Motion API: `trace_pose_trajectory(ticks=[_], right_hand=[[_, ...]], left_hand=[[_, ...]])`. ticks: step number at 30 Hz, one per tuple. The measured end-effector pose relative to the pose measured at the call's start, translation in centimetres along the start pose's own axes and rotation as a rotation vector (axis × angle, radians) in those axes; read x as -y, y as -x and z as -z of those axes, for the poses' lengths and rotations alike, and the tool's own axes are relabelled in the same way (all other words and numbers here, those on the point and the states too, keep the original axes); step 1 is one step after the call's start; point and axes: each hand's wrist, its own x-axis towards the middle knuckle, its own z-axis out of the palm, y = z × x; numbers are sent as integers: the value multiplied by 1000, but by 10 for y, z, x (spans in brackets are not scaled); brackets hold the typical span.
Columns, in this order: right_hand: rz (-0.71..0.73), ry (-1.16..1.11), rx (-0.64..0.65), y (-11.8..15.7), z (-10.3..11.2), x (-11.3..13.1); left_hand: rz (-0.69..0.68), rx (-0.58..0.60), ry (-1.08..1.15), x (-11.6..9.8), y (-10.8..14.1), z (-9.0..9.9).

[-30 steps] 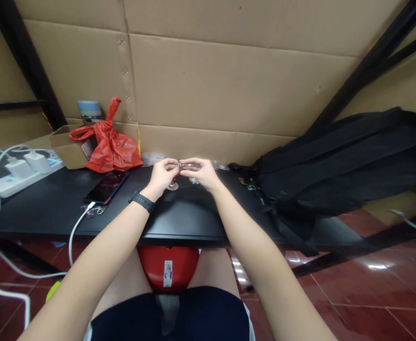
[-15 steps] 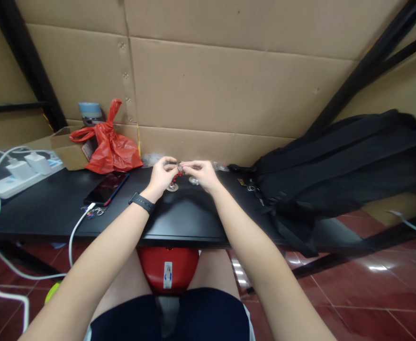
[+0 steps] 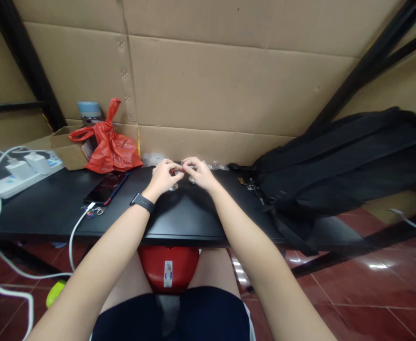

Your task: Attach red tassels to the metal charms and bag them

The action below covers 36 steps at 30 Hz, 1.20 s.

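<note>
My left hand (image 3: 163,177), with a dark watch on the wrist, pinches a small red and silvery thing (image 3: 175,172) over the black table (image 3: 183,220). It looks like a red cord or beads with metal parts, too small to name. The fingertips of my right hand (image 3: 198,175) are pinched close against the same spot, almost meeting the left fingers. A round silvery piece (image 3: 173,187) shows below my left hand, and another shiny piece (image 3: 192,180) is partly hidden under my right hand. The fingers cover most of what they hold.
At left are a phone (image 3: 106,187), a bunch of keyrings (image 3: 96,211), a power strip (image 3: 2,186) and a tied red plastic bag (image 3: 113,149) by a cardboard box (image 3: 69,151). Clear plastic (image 3: 153,159) lies behind my hands. A black backpack (image 3: 343,166) fills the right side.
My hands have turned inward and the left fingers have curled lower over the small red thing. The round silvery pieces are now more covered.
</note>
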Motion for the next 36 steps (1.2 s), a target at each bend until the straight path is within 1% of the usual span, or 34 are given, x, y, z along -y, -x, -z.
trace_pose_trajectory(ticks=[4, 6, 9, 11, 13, 15, 17, 20, 22, 25, 28, 32, 36], right_hand=[[-33, 0, 65, 1, -1, -5], [-85, 91, 47, 2, 2, -11], [-203, 303, 38, 5, 12, -22], [-293, 397, 99, 8, 18, -29], [-341, 446, 169, 10, 22, -32], [-312, 477, 190, 11, 21, -31], [-214, 490, 192, 11, 13, -25], [-35, 468, 249, 9, -7, -14], [29, 469, 297, 7, -21, -8], [25, 501, 318, 6, -34, -2], [4, 491, 301, 7, -35, 0], [44, 448, 252, 10, -35, 1], [66, 398, 285, 9, -40, 3]], left_hand=[[27, -19, -134, 7, -2, 1], [68, -14, -218, 13, -2, 3], [128, 1, -332, 22, -2, 7], [158, 13, -398, 26, -2, 11], [192, 39, -448, 30, -1, 13], [231, 72, -478, 32, -1, 14], [264, 89, -481, 34, -1, 14], [286, 91, -456, 34, -1, 13], [295, 87, -443, 34, 0, 14], [306, 86, -427, 31, 0, 16], [301, 89, -425, 27, 1, 16], [295, 87, -447, 23, 2, 17], [309, 73, -463, 26, 2, 18]])
